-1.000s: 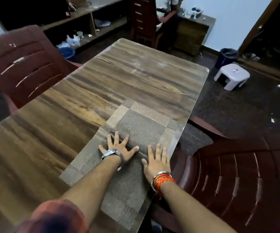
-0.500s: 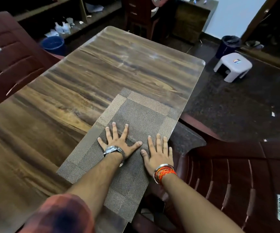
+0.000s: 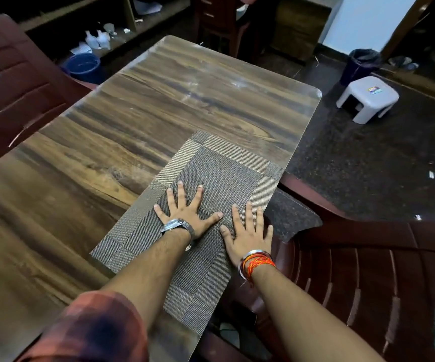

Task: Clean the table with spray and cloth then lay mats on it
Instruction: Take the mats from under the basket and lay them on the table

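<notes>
Mat [image 3: 211,184] lies flat on the table [image 3: 159,100], along its right edge, near the corner closest to me. Woven, grey-brown, paler border band. Its right side runs flush with or just past the table edge; I cannot tell which.

Left hand [image 3: 186,214] and right hand [image 3: 247,232] both rest palm-down on the mat, fingers spread, grasping nothing. The right hand sits at the mat's right margin, close to the drop-off above the chair [image 3: 367,270].

I judge the step to be seating and smoothing this mat. No spray or cloth in view, and the tabletop looks bare, so I take the wiping as done.

To do it well: press evenly through both palms, sweep outward from the middle toward the ends so the weave lies flat. Square the long side to the table edge and pull it slightly inboard so nothing overhangs. Lift the hands straight up, not sideways, or the mat may drag askew.

Rest of the table has no mats yet; more to lay.
</notes>
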Demonstrator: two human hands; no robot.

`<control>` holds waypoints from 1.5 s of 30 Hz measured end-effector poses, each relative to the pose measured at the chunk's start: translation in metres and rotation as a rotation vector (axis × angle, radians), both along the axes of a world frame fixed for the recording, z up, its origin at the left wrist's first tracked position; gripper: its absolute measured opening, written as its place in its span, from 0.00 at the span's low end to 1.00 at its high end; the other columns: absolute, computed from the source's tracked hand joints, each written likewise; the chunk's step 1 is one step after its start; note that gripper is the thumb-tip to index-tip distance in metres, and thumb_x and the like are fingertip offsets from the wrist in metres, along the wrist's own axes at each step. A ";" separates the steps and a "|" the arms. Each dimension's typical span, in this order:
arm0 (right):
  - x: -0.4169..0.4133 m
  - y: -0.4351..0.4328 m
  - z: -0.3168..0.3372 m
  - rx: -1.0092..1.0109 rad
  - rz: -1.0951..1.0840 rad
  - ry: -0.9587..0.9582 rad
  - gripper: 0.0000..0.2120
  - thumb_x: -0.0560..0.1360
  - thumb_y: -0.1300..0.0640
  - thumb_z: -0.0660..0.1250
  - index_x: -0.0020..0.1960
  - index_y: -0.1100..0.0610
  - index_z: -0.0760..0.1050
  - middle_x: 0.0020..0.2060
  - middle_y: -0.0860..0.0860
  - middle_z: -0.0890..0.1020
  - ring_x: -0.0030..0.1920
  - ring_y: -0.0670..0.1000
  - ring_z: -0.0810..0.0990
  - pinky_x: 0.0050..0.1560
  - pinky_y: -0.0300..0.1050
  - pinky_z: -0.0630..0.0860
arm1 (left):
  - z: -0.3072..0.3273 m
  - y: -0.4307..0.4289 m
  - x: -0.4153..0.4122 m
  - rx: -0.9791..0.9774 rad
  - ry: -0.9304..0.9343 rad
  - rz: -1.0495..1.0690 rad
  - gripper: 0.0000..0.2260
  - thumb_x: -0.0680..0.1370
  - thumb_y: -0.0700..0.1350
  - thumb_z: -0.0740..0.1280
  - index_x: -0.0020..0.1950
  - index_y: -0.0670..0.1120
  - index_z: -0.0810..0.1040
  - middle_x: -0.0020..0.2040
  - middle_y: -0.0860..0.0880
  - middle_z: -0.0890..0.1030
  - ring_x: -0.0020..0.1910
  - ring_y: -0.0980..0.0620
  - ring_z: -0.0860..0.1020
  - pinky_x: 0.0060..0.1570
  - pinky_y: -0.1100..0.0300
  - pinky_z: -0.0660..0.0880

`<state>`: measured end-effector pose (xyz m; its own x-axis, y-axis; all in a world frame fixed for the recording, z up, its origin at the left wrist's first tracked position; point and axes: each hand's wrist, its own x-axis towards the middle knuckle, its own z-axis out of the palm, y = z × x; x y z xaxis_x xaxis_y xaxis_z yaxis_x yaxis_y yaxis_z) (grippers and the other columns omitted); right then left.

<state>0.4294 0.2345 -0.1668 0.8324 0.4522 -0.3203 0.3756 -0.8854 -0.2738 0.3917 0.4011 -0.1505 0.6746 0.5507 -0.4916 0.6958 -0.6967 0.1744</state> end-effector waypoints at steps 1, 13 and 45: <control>0.001 0.001 0.000 -0.004 0.000 0.000 0.30 0.76 0.31 0.41 0.74 0.36 0.37 0.75 0.43 0.35 0.75 0.51 0.32 0.72 0.65 0.39 | 0.000 0.001 0.001 0.002 -0.002 0.001 0.45 0.63 0.83 0.49 0.76 0.69 0.36 0.78 0.52 0.29 0.78 0.43 0.32 0.70 0.29 0.36; 0.000 0.002 -0.001 0.000 0.001 -0.061 0.30 0.76 0.32 0.41 0.75 0.37 0.37 0.77 0.45 0.37 0.76 0.53 0.34 0.69 0.68 0.35 | -0.005 0.002 -0.001 0.026 -0.043 -0.013 0.46 0.63 0.83 0.46 0.76 0.68 0.34 0.78 0.52 0.28 0.77 0.42 0.31 0.71 0.31 0.35; -0.542 0.148 0.042 0.347 1.250 0.048 0.32 0.78 0.46 0.54 0.78 0.54 0.48 0.77 0.50 0.50 0.77 0.51 0.46 0.74 0.48 0.42 | 0.031 -0.024 -0.674 0.285 -0.107 0.959 0.30 0.78 0.57 0.62 0.77 0.48 0.62 0.78 0.48 0.63 0.73 0.45 0.65 0.70 0.51 0.61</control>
<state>-0.1128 0.3830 -0.1250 -0.2203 0.9742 -0.0481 0.8740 0.1753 -0.4532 -0.2821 0.3769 -0.1193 -0.0827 0.9720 -0.2200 0.9752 0.1244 0.1831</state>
